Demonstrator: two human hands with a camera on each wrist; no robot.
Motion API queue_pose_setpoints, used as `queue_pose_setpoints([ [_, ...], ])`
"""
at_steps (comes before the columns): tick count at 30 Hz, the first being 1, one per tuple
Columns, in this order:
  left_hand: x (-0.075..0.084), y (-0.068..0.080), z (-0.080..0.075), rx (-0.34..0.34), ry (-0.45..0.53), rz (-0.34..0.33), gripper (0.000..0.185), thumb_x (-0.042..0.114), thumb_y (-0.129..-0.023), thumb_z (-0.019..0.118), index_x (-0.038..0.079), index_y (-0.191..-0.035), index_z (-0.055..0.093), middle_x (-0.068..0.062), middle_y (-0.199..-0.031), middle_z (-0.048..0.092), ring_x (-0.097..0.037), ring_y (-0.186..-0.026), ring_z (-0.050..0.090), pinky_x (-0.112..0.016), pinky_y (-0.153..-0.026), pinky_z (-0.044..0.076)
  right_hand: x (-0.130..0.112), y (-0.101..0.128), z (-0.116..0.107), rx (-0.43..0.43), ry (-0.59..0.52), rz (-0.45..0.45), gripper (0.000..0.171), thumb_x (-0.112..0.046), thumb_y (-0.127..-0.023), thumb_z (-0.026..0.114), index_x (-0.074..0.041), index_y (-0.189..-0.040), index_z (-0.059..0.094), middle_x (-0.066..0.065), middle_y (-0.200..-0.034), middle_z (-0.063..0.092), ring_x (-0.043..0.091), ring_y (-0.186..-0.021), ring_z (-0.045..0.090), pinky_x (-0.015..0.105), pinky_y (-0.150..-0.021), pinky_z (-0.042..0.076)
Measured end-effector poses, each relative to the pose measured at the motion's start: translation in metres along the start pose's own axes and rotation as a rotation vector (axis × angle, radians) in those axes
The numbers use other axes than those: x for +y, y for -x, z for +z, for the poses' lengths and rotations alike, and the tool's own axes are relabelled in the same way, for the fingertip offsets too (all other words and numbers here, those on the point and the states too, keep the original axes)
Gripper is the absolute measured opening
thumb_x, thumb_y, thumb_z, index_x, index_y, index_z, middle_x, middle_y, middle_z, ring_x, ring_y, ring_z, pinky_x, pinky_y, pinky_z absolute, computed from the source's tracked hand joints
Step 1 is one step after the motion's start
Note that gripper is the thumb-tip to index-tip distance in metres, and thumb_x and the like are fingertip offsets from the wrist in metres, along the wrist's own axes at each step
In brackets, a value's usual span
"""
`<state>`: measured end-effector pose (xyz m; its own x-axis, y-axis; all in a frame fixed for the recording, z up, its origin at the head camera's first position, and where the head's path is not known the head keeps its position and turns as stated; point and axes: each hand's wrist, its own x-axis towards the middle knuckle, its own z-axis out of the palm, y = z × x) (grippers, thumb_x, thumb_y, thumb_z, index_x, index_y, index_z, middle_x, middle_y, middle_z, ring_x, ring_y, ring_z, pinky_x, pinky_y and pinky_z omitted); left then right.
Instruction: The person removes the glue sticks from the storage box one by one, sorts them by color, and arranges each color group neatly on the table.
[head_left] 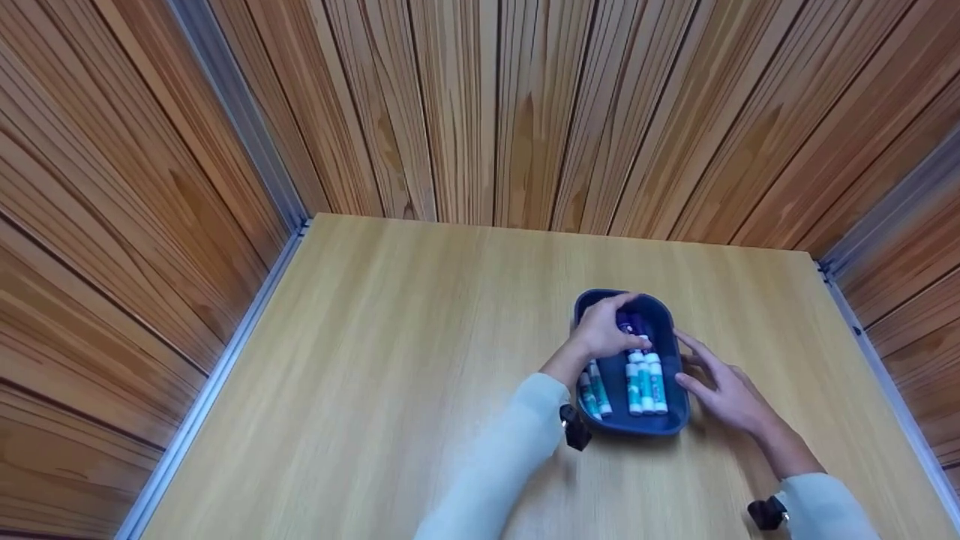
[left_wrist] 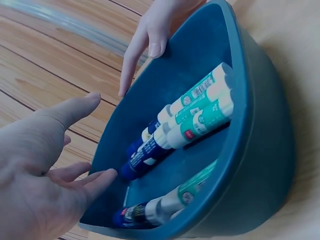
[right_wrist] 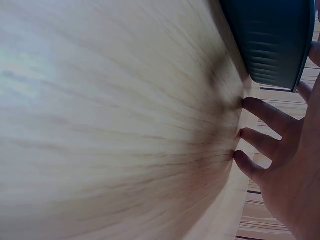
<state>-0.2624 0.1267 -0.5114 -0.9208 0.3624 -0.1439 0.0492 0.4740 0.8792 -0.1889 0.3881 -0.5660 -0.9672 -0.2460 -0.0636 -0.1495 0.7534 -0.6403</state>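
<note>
Seen from above, on a pale wooden table (head_left: 420,360): a dark blue oval tray (head_left: 670,330), set right of centre and near the front edge, boxed in by wood-panelled walls (head_left: 480,105) on three sides.

Inside the tray, glue sticks (head_left: 646,382) with white and green bodies and dark blue caps. Three lying side by side, touching, in the right half; two more (head_left: 595,391) along the left wall, partly hidden under the wrist. All roughly parallel to the tray's long axis, caps pointing away from the person.

Left hand (head_left: 604,330) reaching into the tray from the left, over the capped ends of the middle group. In the left wrist view, left hand (left_wrist: 40,170) wide, fingers straight and spread, thumb up — hovering just above the tray's floor, gripping nothing. Whether the fingertips touch a stick: cannot tell.

Right hand (head_left: 724,390) flat beside the tray's right wall, fingers straight and loosely spread, holding nothing. From the left wrist view, two of its fingertips (left_wrist: 156,47) resting on the tray's far rim. From the right wrist view, right hand (right_wrist: 292,170) with three fingertips pressed to the table just beside the ribbed outer wall of the tray (right_wrist: 272,40); table blurred there.

Pale long sleeves (head_left: 487,472) on both arms, a small black camera mount (head_left: 576,427) strapped at each wrist.
</note>
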Motion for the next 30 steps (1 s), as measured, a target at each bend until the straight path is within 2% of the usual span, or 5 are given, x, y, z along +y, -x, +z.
queue_pose_setpoints([
  [5, -0.002, 0.000, 0.006, 0.036, 0.052, -0.049, 0.079, 0.019, -0.098, 0.090, 0.033, -0.168, 0.054, 0.004, -0.175, 0.055, -0.021, -0.166, 0.050, -0.046, -0.137, 0.043, 0.000, 0.001, -0.001, -0.010, -0.006, 0.001, 0.076, -0.041, -0.118, 0.057, -0.028, -0.182, 0.018, 0.036, -0.171, 0.049, 0.064, -0.156, 0.049, 0.092, -0.120, 0.030],
  [12, -0.005, 0.000, 0.016, 0.048, 0.121, -0.131, 0.078, 0.018, -0.097, 0.091, 0.035, -0.165, 0.057, 0.002, -0.176, 0.053, -0.023, -0.168, 0.046, -0.050, -0.139, 0.040, -0.001, 0.001, -0.002, -0.011, -0.008, 0.006, 0.076, -0.042, -0.118, 0.057, -0.031, -0.182, 0.018, 0.035, -0.171, 0.049, 0.063, -0.157, 0.048, 0.093, -0.120, 0.029],
  [18, -0.005, 0.001, 0.024, 0.080, 0.202, -0.197, 0.078, 0.015, -0.095, 0.092, 0.032, -0.164, 0.059, -0.001, -0.175, 0.055, -0.025, -0.167, 0.047, -0.051, -0.139, 0.040, 0.000, 0.002, -0.001, -0.008, -0.012, 0.000, 0.076, -0.040, -0.118, 0.058, -0.030, -0.182, 0.019, 0.035, -0.171, 0.050, 0.063, -0.157, 0.049, 0.093, -0.121, 0.029],
  [24, -0.005, -0.001, 0.031, 0.121, 0.294, -0.217, 0.079, 0.010, -0.093, 0.093, 0.026, -0.163, 0.060, -0.005, -0.172, 0.058, -0.029, -0.161, 0.054, -0.051, -0.136, 0.044, -0.001, 0.001, -0.001, -0.005, -0.023, -0.010, 0.075, -0.038, -0.118, 0.058, -0.027, -0.182, 0.020, 0.035, -0.170, 0.050, 0.062, -0.156, 0.050, 0.091, -0.122, 0.030],
  [30, -0.008, -0.003, 0.035, 0.137, 0.394, -0.224, 0.078, 0.006, -0.092, 0.093, 0.025, -0.162, 0.062, -0.009, -0.171, 0.059, -0.033, -0.158, 0.059, -0.050, -0.132, 0.050, -0.001, 0.001, -0.001, -0.004, -0.017, -0.014, 0.075, -0.040, -0.118, 0.057, -0.025, -0.182, 0.020, 0.036, -0.171, 0.048, 0.063, -0.156, 0.050, 0.092, -0.121, 0.030],
])
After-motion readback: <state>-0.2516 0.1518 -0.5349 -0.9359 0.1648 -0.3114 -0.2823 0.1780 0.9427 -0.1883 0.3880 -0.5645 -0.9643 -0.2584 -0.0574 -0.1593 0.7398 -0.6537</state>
